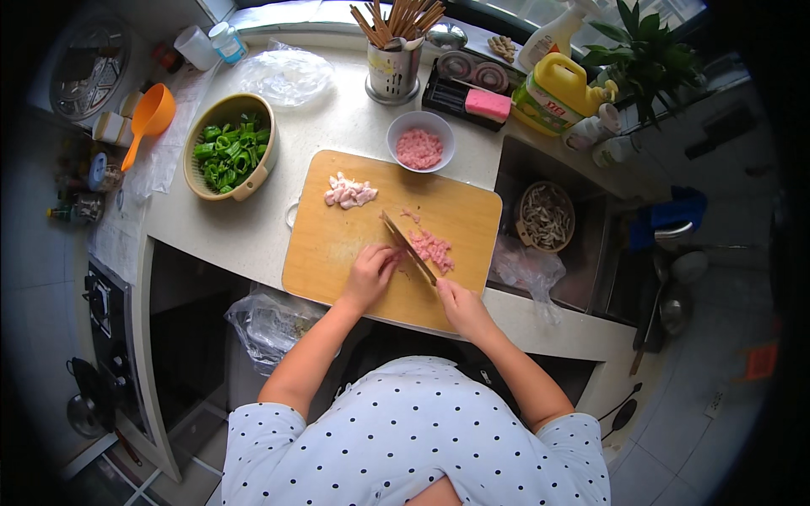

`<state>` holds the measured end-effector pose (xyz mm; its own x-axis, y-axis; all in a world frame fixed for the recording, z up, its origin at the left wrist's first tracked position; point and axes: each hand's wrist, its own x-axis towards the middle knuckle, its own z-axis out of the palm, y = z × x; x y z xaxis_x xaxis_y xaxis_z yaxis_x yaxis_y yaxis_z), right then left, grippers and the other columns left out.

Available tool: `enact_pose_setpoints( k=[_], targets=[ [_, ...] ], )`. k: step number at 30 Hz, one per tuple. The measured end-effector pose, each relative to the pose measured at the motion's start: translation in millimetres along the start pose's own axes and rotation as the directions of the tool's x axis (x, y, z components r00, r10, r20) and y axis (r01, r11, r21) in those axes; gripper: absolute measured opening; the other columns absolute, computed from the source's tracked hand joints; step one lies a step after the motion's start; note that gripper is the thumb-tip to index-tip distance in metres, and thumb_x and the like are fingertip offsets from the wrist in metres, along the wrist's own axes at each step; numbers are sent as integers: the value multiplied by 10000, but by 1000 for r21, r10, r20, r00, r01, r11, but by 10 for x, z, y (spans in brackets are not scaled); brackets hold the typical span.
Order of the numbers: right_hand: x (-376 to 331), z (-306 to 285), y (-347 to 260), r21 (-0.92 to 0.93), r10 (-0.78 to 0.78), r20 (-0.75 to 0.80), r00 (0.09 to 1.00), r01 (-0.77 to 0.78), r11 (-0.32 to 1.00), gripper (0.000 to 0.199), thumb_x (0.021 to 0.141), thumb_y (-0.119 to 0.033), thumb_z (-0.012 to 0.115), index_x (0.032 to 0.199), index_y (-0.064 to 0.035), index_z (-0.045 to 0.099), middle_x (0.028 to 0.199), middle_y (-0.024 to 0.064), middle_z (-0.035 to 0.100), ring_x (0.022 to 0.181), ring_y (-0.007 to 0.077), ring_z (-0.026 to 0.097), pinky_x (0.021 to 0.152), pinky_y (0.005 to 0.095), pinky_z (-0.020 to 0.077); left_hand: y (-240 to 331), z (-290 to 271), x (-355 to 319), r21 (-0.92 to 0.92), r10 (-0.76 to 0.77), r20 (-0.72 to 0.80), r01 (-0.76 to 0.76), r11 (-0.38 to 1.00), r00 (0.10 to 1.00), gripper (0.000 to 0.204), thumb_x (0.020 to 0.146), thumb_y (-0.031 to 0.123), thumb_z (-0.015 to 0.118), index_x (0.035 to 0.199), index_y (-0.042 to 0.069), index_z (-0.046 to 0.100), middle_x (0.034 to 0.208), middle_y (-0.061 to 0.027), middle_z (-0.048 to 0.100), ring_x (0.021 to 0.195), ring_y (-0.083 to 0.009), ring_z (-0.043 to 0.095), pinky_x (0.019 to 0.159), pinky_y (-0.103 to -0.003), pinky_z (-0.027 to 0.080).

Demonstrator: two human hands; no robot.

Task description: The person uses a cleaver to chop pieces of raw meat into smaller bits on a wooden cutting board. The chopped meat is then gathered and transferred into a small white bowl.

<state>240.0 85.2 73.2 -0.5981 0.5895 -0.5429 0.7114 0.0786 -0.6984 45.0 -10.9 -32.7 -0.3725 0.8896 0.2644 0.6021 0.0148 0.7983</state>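
Polka-dot shirt (413, 430) lies nearest. Right hand (462, 305) has its fingers wrapped round the knife (409, 247); the left hand (369, 274) curls its fingers over pink meat (397, 255) on the cutting board (333, 249), near chopped meat (432, 250).

Both arms reach forward from body, elbows wide, forearms slanting inward toward each other. Left forearm (310, 354) bare, running up and inward to left wrist (347, 305). Left hand (369, 274) palm down, back of hand showing, fingers bent and bunched, pointing inward. Right forearm (525, 371) bare too, angled up and to left. Right hand (464, 308) curled in firm grip, knuckles forward. Hands near each other, not touching; left one set farther forward.
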Motion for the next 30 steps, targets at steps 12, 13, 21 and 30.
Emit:
enact_pose_setpoints(
  k=[12, 13, 21, 30],
  targets=[
    [-17, 133, 288, 331, 88, -2, 996, -82, 940, 436, 1015, -349, 432, 1187, 23, 581, 1020, 192, 661, 930, 275, 644, 846, 345, 479, 239, 321, 89, 70, -138, -138, 149, 986, 981, 316, 703, 11, 737, 990, 19, 604, 1045, -177, 568, 977, -357, 551, 852, -406, 465],
    [-49, 81, 273, 323, 91, 7, 996, -89, 942, 436, 1016, -346, 432, 1187, 27, 580, 1015, 191, 662, 929, 268, 644, 847, 340, 478, 244, 325, 91, 62, -88, -205, 102, 993, 975, 294, 712, -7, 728, 980, 28, 612, 1038, -160, 577, 955, -346, 556, 841, -406, 466],
    [-135, -71, 90, 180, 35, 39, 999, -41, 983, 450, 1018, -344, 415, 1172, 45, 583, 1058, 239, 657, 1028, 345, 632, 883, 366, 474, 277, 280, 20, 36, -67, -263, 80, 996, 962, 256, 725, -18, 707, 969, 12, 634, 1011, -129, 593, 960, -327, 550, 845, -404, 463],
    [-16, -98, -14, 3, 6, 94, 996, -6, 1000, 438, 1009, -345, 402, 1106, 25, 616, 1003, 278, 641, 989, 426, 614, 856, 431, 479, 178, 223, 61, 109, 59, -174, -40, 993, 983, 210, 743, -21, 667, 950, 8, 650, 1042, -135, 620, 981, -334, 557, 851, -410, 466]
  ],
)
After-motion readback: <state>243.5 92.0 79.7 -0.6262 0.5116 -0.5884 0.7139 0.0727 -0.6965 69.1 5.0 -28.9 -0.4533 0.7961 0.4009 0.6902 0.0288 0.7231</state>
